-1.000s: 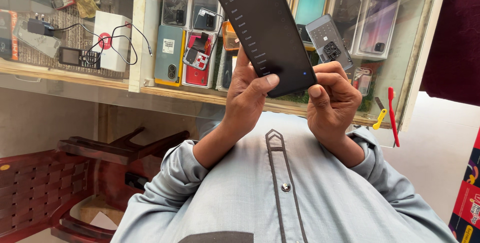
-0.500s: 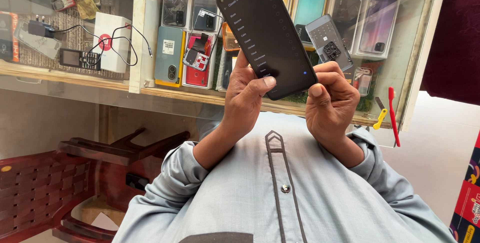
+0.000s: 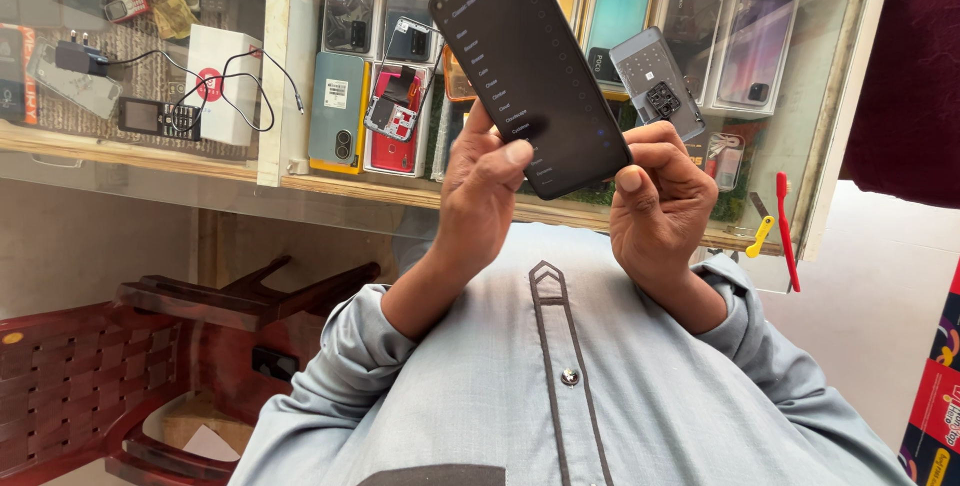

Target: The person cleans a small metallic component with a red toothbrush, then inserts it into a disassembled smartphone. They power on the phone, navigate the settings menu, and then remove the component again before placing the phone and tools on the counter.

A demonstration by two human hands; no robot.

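While I watch the head view, my left hand (image 3: 485,191) grips the lower edge of the black smartphone (image 3: 530,61), its thumb pressed on the lit dark screen. That phone tilts up in front of the glass display case (image 3: 830,126), above the grey shirt (image 3: 560,386). Just right of the phone, my right hand (image 3: 660,201) pinches its lower right corner with curled fingers.

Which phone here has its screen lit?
The black smartphone held up in both hands: left hand, right hand. Its dark screen shows a list of menu lines. The phones in the glass case lie backs up.
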